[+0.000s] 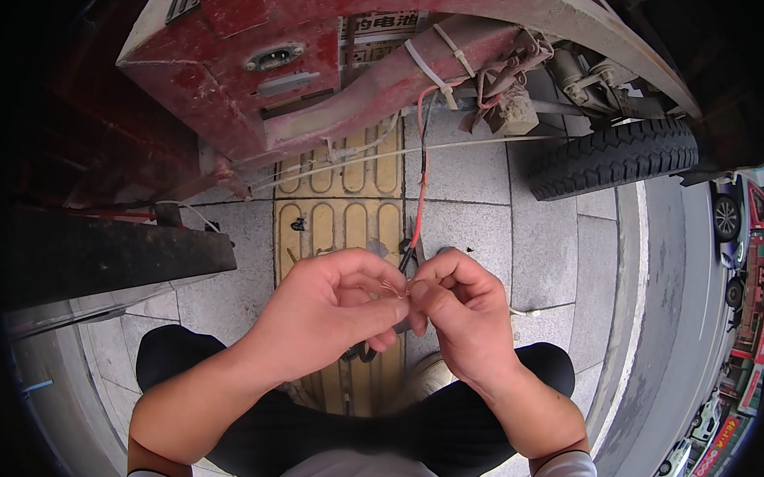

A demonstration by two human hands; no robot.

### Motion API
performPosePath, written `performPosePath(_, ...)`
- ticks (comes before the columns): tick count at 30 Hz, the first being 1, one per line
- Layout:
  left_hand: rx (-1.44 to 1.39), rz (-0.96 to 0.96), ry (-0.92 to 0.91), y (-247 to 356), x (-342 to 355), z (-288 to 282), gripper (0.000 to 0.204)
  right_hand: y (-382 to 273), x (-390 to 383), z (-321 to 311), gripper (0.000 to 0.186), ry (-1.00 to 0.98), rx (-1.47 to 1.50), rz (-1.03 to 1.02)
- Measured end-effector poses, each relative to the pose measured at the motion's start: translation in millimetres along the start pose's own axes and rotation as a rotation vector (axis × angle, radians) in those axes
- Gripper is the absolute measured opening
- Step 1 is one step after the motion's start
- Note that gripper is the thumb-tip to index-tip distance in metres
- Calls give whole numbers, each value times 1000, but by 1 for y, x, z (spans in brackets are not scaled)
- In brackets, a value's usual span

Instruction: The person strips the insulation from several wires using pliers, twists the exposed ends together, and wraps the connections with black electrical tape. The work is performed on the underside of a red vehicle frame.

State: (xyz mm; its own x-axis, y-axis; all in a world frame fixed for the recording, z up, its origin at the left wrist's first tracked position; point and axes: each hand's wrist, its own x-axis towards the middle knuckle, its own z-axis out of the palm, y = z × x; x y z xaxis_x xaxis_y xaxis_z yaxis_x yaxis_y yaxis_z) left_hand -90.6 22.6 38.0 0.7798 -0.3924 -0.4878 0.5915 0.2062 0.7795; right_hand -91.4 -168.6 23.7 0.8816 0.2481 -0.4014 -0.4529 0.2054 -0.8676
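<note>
Copper strands (391, 285): between the hands, mostly finger-covered; too fine to count.
Left hand (325, 303): grip pinching the strands.
Right hand (464, 311): grip pinching them alongside.
Red-and-black cable (421, 203): one, its lower end hidden behind the fingers.
Cable ties (427, 64): two, whitish, around the red frame tube (373, 96).
Tyre (615, 159): one.

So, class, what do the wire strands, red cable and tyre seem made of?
Wire strands: probably bare copper, from their thin, coppery look. Red cable: likely plastic-sheathed, smooth and slightly glossy. Tyre: matte black rubber, judging by its moulded tread.
</note>
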Motion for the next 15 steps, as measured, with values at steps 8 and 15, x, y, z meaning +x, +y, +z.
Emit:
performPosePath(8,-102,-28,42,3,1,-11,9,-8,3,-3,19,41,-601,-642)
performPosePath(15,-70,-66,24,5,1,-12,8,-6,9,-13,36,-100,-1191,-1091)
